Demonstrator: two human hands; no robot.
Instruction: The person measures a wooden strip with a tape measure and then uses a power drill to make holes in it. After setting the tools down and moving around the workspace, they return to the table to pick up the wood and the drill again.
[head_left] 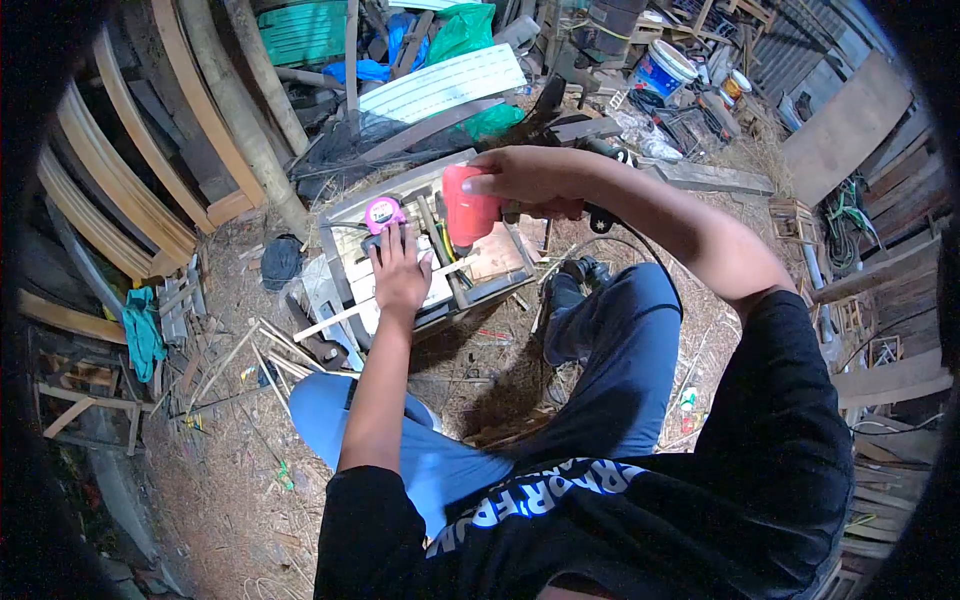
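A red power drill stands nose down over a low wooden workbench. My right hand is wrapped round its handle. Under the drill's tip lies the end of a thin pale wooden strip, which runs down to the left across the bench. My left hand lies with its fingers spread on the white pieces beside the strip. Just beyond its fingertips sits a pink tape measure. What lies beneath my left palm is hidden.
Long curved wooden mouldings lean at the left. A white corrugated sheet and green bags lie beyond the bench. At the back right is a blue and white bucket. Wood scraps cover the ground at the left, near my knees.
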